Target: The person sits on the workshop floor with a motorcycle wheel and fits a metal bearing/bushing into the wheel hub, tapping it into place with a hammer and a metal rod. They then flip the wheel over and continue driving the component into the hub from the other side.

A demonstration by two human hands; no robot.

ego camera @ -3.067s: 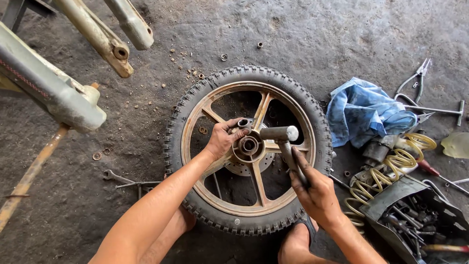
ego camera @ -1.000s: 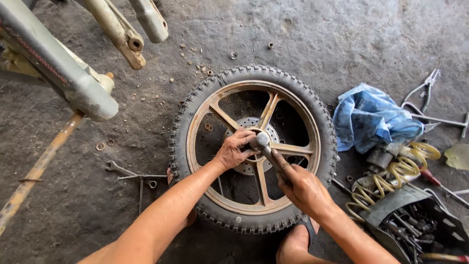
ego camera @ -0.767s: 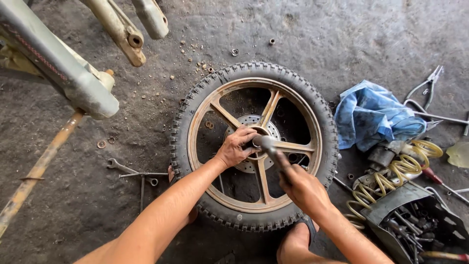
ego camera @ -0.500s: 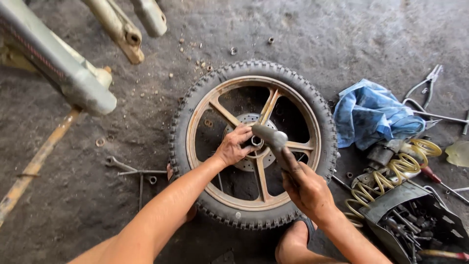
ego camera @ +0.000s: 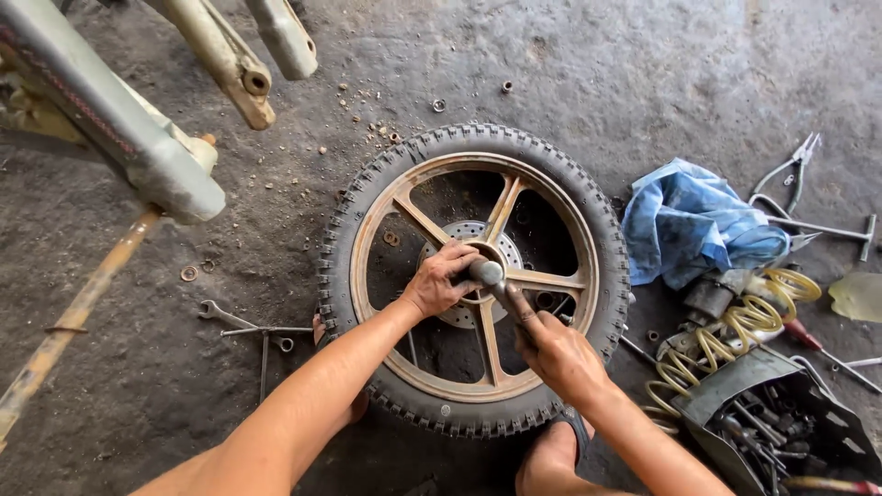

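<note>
A motorcycle wheel (ego camera: 602, 239) with a knobby tyre and rusty-gold spokes lies flat on the concrete floor. My left hand (ego camera: 439, 278) rests on the hub (ego camera: 470, 237) at its centre, fingers curled around something small there. My right hand (ego camera: 556, 349) grips the handle of a hammer, whose metal head (ego camera: 486, 272) sits right on the hub beside my left fingers. My foot in a sandal (ego camera: 556, 450) presses against the near edge of the tyre.
A blue cloth (ego camera: 694, 223) lies right of the wheel, with pliers (ego camera: 795, 170), a T-handle tool (ego camera: 841, 231), yellow coil springs (ego camera: 726, 335) and a dark tray of tools (ego camera: 781, 422). Spanners (ego camera: 253, 329) lie to the left. A motorcycle frame (ego camera: 138, 138) stands at upper left.
The hammer head, raised to the right of the hub three seconds ago, has come down onto the hub and stays there. My left hand has kept its place on the hub.
</note>
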